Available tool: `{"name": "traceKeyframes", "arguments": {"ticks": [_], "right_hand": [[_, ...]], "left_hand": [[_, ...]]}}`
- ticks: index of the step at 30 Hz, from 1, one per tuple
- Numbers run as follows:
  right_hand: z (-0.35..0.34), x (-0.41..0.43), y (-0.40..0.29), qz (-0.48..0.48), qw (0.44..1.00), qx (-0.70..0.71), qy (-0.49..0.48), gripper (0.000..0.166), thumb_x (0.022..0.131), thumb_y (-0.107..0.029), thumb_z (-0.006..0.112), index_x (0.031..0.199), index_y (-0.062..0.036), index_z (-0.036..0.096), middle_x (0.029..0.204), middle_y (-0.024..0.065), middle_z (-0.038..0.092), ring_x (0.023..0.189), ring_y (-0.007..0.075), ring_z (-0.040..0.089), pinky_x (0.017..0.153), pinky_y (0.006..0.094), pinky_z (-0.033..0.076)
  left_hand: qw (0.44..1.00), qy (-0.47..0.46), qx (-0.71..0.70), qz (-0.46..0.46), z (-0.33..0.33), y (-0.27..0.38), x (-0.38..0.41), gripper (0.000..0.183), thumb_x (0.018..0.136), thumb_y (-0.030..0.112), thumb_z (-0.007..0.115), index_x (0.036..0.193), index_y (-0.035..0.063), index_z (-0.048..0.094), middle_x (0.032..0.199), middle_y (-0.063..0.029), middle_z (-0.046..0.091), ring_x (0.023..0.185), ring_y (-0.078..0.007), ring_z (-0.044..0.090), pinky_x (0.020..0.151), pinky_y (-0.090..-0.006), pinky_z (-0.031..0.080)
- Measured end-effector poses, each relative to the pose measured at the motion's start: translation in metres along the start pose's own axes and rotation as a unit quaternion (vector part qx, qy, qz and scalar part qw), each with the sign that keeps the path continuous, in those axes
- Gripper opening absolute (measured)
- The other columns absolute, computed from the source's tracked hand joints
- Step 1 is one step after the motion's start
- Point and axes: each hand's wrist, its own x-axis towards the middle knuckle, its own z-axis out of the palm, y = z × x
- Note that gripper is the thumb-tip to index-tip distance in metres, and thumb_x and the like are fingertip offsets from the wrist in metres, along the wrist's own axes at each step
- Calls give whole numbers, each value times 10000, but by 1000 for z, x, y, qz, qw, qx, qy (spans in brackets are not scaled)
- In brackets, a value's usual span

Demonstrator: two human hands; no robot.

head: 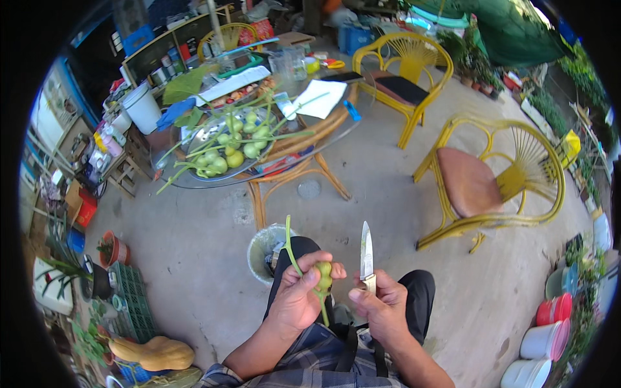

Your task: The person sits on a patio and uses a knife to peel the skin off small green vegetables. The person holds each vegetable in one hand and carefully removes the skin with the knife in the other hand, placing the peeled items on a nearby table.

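Note:
My left hand (303, 291) grips a small green bottle gourd (324, 275) together with its long stem (289, 242), which sticks up past my fingers and down below them. To the right, my right hand (381, 300) is closed around the pale handle of a small knife (367, 254). Its blade points up and away from me, bare of contact with the gourd, with a few green specks on it. On the glass-topped rattan table (320, 140) ahead, several more green gourds (235, 140) with long stems lie in and over a metal tray (199, 140).
A lined waste bin (264, 259) stands by my left knee. Two yellow rattan chairs (485, 179) are at the right. White paper (320, 98) and a blue item (352, 111) lie near the table's edge. A tan squash (153, 353) and a green crate (131, 300) sit at lower left.

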Motion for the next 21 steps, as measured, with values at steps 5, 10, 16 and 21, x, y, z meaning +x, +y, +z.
{"name": "traceKeyframes", "arguments": {"ticks": [5, 10, 16, 21], "right_hand": [[30, 0, -1, -2, 999, -11, -37, 112, 885, -57, 747, 968, -19, 683, 723, -53, 586, 618, 18, 489, 547, 205, 386], [45, -14, 11, 21, 997, -63, -46, 79, 880, -58, 752, 891, -10, 690, 710, -50, 595, 621, 22, 481, 552, 212, 385], [48, -4, 30, -76, 976, -194, -70, 93, 866, -50, 747, 841, 12, 683, 678, -45, 591, 617, 26, 471, 545, 228, 395], [61, 3, 27, -25, 989, -107, -95, 37, 890, -13, 686, 868, 17, 686, 675, -8, 598, 571, 49, 495, 507, 246, 398]], "left_hand": [[989, 93, -116, -17, 5, 2, -2, 362, 1032, 294, 586, 1353, 127, 590, 1184, -107, 666, 1119, -252, 605, 1027, -433, 476], [981, 166, -99, -7, 8, 9, -8, 366, 1055, 265, 538, 1377, 92, 565, 1252, -102, 661, 1294, -302, 572, 991, -456, 552], [968, 227, -98, 33, 8, 15, -13, 335, 1049, 148, 524, 1373, 71, 562, 1264, -137, 647, 1205, -286, 629, 977, -433, 555], [981, 173, -46, 77, 2, 25, -22, 417, 1000, 87, 524, 1415, 48, 531, 1322, -140, 623, 1183, -266, 628, 997, -407, 518]]}}
